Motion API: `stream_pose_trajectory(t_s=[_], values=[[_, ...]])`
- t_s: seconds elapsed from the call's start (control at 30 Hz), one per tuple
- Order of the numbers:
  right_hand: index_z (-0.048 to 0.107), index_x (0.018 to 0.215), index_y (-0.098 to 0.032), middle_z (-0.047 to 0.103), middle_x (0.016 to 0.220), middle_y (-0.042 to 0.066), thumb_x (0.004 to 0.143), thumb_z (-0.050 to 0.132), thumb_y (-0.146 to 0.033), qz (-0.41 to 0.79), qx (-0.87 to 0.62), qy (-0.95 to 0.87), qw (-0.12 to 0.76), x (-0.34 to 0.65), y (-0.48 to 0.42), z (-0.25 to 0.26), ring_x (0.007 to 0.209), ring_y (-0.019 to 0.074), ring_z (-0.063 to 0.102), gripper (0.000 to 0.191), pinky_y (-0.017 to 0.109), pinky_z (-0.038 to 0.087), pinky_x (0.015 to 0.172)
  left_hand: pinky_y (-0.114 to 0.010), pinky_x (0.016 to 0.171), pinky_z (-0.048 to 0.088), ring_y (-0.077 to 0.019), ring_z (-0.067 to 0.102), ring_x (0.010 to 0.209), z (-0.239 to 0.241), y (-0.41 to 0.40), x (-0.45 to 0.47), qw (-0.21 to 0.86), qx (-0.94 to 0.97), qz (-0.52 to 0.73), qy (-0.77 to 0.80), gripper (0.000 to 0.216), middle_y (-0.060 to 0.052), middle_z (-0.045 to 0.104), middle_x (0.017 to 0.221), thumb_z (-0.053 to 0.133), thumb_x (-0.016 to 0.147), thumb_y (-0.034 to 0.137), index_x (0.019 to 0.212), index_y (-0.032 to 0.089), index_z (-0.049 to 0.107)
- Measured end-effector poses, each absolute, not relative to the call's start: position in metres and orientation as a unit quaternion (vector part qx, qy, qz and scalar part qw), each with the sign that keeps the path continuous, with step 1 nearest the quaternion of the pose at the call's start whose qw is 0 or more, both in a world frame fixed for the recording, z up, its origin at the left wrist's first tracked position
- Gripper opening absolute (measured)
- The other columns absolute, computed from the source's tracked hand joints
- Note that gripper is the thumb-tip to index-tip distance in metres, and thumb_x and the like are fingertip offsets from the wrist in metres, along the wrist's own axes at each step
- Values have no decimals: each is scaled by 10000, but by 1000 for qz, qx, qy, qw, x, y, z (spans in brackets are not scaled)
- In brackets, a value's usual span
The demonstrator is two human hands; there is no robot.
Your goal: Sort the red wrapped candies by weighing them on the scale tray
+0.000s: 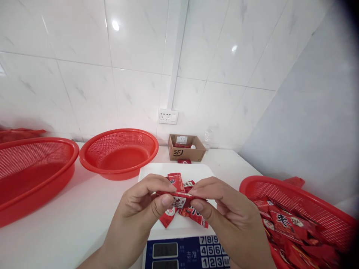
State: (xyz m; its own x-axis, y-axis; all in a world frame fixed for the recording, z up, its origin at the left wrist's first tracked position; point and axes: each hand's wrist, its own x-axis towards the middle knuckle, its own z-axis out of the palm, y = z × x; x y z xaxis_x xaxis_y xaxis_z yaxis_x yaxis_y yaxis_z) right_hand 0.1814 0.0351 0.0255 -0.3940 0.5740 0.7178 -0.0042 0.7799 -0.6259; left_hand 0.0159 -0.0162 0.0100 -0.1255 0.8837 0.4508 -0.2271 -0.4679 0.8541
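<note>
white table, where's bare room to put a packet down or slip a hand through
Bare table lies between the left basket, the middle basket and the scale. A smaller strip runs between the cardboard box and the right basket. The scale pan is crowded: both hands pinch red packets there.

Red packets [179, 203] with white print, red mesh baskets [119, 153], white scale [174, 172] with blue keypad panel [186, 254].

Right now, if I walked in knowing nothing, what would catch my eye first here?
Probably the two hands in the middle, left hand and right hand, pinching a bunch of small red packets above a white scale. Next, the red: two empty red baskets at the left and a third basket full of similar packets at the right.
</note>
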Motion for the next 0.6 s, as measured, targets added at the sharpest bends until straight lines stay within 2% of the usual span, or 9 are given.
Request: stream_pose_trajectory(t_s=[0.23,0.43,0.6], values=[[638,897,-272,634,823,-8,795,603,-84,300,-161,-780,525,182,33,24,744,116,610,217,224,516,605,-214,692,472,-105,551,764,11,-18,17,415,514,691,294,100,4,593,858,606,832,241,844,283,696],[650,863,-249,635,801,11,800,606,-120,301,-169,-776,527,181,32,25,666,120,601,150,254,523,599,-226,649,467,-111,546,706,16,-20,20,429,481,701,306,67,-8,589,807,639,802,268,795,245,701],[646,842,-245,633,760,11,808,600,-134,314,-182,-769,526,181,30,25,681,131,606,125,256,515,590,-232,635,467,-130,552,719,17,-20,18,438,489,677,334,93,-24,607,779,632,806,295,799,218,684]])
